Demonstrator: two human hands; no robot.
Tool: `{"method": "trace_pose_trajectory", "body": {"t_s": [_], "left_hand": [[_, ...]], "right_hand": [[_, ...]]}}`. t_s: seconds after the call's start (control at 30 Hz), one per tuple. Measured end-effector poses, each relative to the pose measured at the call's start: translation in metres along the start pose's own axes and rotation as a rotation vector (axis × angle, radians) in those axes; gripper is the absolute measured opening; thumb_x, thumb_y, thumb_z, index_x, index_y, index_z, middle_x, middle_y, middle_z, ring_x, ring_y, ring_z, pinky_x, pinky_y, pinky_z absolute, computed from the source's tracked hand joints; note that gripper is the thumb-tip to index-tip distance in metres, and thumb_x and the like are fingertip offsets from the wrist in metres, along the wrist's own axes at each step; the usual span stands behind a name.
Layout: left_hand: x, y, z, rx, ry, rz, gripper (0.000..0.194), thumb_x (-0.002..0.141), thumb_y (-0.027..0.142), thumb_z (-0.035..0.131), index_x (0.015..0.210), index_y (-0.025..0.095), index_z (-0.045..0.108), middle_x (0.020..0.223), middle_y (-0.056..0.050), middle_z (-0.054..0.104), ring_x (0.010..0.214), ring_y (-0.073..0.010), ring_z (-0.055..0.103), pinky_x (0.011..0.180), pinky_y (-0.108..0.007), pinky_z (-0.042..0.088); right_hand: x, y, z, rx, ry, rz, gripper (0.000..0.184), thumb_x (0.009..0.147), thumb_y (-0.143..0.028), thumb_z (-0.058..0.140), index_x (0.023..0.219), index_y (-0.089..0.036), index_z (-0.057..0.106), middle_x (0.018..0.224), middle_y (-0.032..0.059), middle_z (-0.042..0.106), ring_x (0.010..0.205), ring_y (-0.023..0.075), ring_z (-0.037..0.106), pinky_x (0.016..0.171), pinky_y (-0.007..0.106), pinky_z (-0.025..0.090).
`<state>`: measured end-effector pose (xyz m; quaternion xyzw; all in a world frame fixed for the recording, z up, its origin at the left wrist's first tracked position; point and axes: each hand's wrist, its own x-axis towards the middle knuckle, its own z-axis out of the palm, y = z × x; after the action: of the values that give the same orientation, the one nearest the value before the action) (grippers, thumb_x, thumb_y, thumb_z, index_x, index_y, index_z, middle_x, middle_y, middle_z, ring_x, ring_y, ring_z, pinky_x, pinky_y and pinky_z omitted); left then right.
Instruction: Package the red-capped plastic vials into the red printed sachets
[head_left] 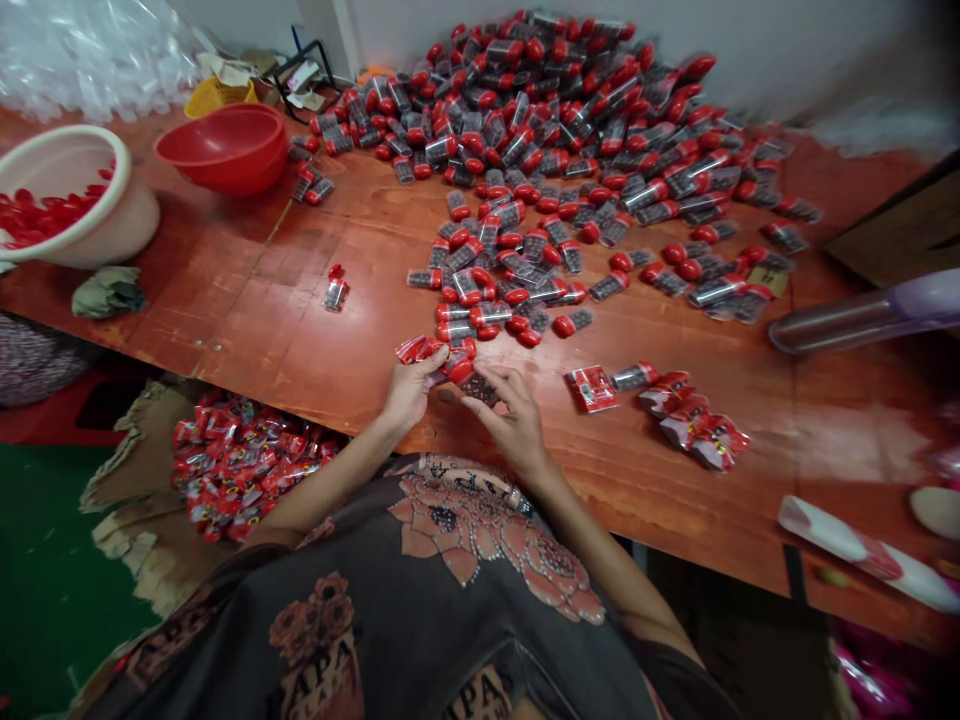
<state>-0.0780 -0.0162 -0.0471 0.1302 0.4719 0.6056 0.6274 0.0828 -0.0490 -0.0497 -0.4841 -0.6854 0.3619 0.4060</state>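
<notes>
In front of my body, at the table's near edge, my left hand [409, 392] is closed on a red printed packet [414, 349]. A clear container with a red cap [460, 368] and dark contents lies between both hands. My right hand [517, 412] curls its thumb and fingers around the container's dark end. Its fingers partly hide the container. Just beyond my hands are several loose red-capped containers [491, 313]. To the right lie a flat red packet [594, 388], one more container [634, 376] and a few crumpled red packets [694, 418].
A big heap of red-capped containers [525, 110] covers the back. At left stand a white tub [142, 215] with red caps and a red bowl [232, 155]. One small container [335, 290] sits apart. Below the edge, a cardboard box [131, 500] holds red packets. A clear tube [840, 322] lies right.
</notes>
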Motion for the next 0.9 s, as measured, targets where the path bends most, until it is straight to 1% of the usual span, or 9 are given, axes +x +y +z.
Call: {"method": "trace_pose_trajectory", "body": {"t_s": [0.1, 0.17, 0.23, 0.4, 0.5, 0.63, 0.73, 0.8, 0.9], "left_hand": [[-0.0002, 0.0018, 0.0001, 0.004, -0.011, -0.004, 0.019, 0.062, 0.020, 0.085, 0.071, 0.016, 0.069, 0.072, -0.001, 0.070, 0.065, -0.0123, 0.064, 0.067, -0.026, 0.052], [0.0001, 0.0024, -0.0002, 0.005, 0.012, -0.016, 0.019, 0.062, 0.020, 0.085, 0.071, 0.016, 0.069, 0.071, -0.001, 0.070, 0.064, -0.0126, 0.064, 0.067, -0.026, 0.052], [0.0006, 0.0022, -0.0006, -0.002, 0.036, -0.030, 0.019, 0.063, 0.020, 0.084, 0.071, 0.017, 0.068, 0.070, 0.000, 0.069, 0.064, -0.0124, 0.064, 0.067, -0.027, 0.051], [0.0005, 0.0001, -0.0012, 0.013, 0.060, -0.058, 0.015, 0.067, 0.022, 0.082, 0.070, 0.018, 0.068, 0.070, 0.000, 0.069, 0.061, -0.0111, 0.062, 0.066, -0.027, 0.050], [-0.0003, -0.0009, -0.0020, 0.038, 0.028, -0.054, 0.014, 0.069, 0.025, 0.080, 0.071, 0.019, 0.068, 0.072, 0.000, 0.070, 0.062, -0.0113, 0.062, 0.064, -0.026, 0.050], [-0.0006, -0.0018, -0.0041, 0.062, -0.006, -0.023, 0.016, 0.069, 0.029, 0.081, 0.072, 0.019, 0.068, 0.069, 0.000, 0.069, 0.060, -0.0107, 0.061, 0.061, -0.024, 0.050], [-0.0001, -0.0028, -0.0056, 0.071, -0.042, -0.018, 0.018, 0.068, 0.030, 0.082, 0.074, 0.019, 0.069, 0.069, 0.000, 0.069, 0.060, -0.0108, 0.061, 0.061, -0.024, 0.051], [0.0001, -0.0035, -0.0060, 0.082, -0.044, -0.010, 0.018, 0.068, 0.030, 0.082, 0.074, 0.019, 0.070, 0.070, 0.000, 0.069, 0.061, -0.0108, 0.062, 0.062, -0.024, 0.051], [-0.0003, -0.0042, -0.0050, 0.101, -0.037, -0.002, 0.016, 0.069, 0.030, 0.081, 0.073, 0.019, 0.070, 0.070, 0.000, 0.070, 0.062, -0.0113, 0.062, 0.064, -0.025, 0.051]], "right_hand": [[-0.0003, 0.0011, -0.0012, -0.004, 0.075, 0.019, 0.046, 0.090, -0.030, 0.061, 0.135, -0.038, 0.054, 0.112, 0.0061, 0.056, 0.101, 0.0229, 0.059, 0.086, 0.043, 0.055], [-0.0004, 0.0018, -0.0022, -0.030, 0.132, 0.053, 0.046, 0.090, -0.031, 0.060, 0.135, -0.038, 0.053, 0.112, 0.0063, 0.055, 0.101, 0.0233, 0.059, 0.086, 0.044, 0.055], [-0.0003, 0.0015, -0.0028, -0.050, 0.154, 0.075, 0.046, 0.090, -0.032, 0.060, 0.135, -0.037, 0.053, 0.112, 0.0068, 0.055, 0.101, 0.0238, 0.058, 0.085, 0.045, 0.056], [0.0004, -0.0029, -0.0004, -0.017, 0.115, 0.045, 0.044, 0.090, -0.031, 0.061, 0.133, -0.038, 0.055, 0.110, 0.0057, 0.057, 0.099, 0.0224, 0.059, 0.085, 0.042, 0.055], [0.0006, -0.0038, 0.0010, -0.004, 0.123, 0.028, 0.044, 0.090, -0.031, 0.061, 0.133, -0.037, 0.056, 0.111, 0.0062, 0.057, 0.101, 0.0227, 0.059, 0.085, 0.042, 0.055], [0.0009, -0.0010, 0.0017, -0.033, 0.154, 0.018, 0.044, 0.090, -0.032, 0.060, 0.134, -0.036, 0.055, 0.111, 0.0065, 0.057, 0.103, 0.0231, 0.058, 0.088, 0.043, 0.055], [0.0010, 0.0016, 0.0022, -0.049, 0.126, -0.052, 0.045, 0.091, -0.030, 0.059, 0.135, -0.036, 0.055, 0.113, 0.0067, 0.057, 0.108, 0.0235, 0.058, 0.093, 0.044, 0.053], [0.0007, 0.0027, 0.0024, -0.082, 0.116, -0.076, 0.045, 0.092, -0.029, 0.059, 0.136, -0.037, 0.054, 0.115, 0.0072, 0.057, 0.110, 0.0243, 0.057, 0.097, 0.046, 0.052], [0.0001, 0.0035, 0.0018, -0.118, 0.107, -0.097, 0.046, 0.092, -0.028, 0.058, 0.137, -0.037, 0.053, 0.117, 0.0081, 0.058, 0.111, 0.0247, 0.057, 0.097, 0.047, 0.051]]}}
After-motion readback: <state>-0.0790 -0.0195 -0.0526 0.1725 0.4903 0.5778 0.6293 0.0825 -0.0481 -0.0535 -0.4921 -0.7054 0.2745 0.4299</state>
